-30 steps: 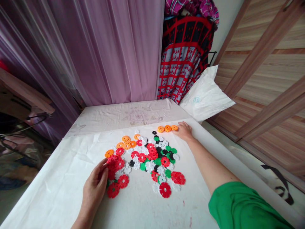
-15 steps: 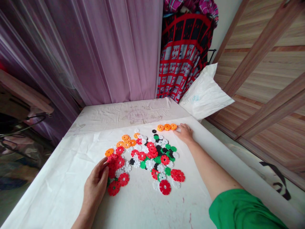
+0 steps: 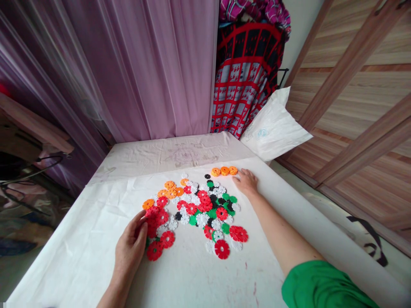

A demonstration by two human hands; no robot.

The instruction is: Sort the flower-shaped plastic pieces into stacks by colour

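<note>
A spread of flat flower-shaped plastic discs in red, white, green, orange and black lies on a white cloth-covered table. Three orange discs sit in a row at the far side, apart from the heap. My right hand rests palm down just right of that row, fingers stretched out, holding nothing. My left hand lies at the heap's left edge, fingers extended against red discs.
Purple curtains hang behind the table. A red, black and white patterned cloth hangs at the back right, with a white plastic bag below it. A wooden wardrobe stands on the right.
My right hand has drawn back slightly from the row of three orange discs. The left hand has stayed at the heap's edge.
</note>
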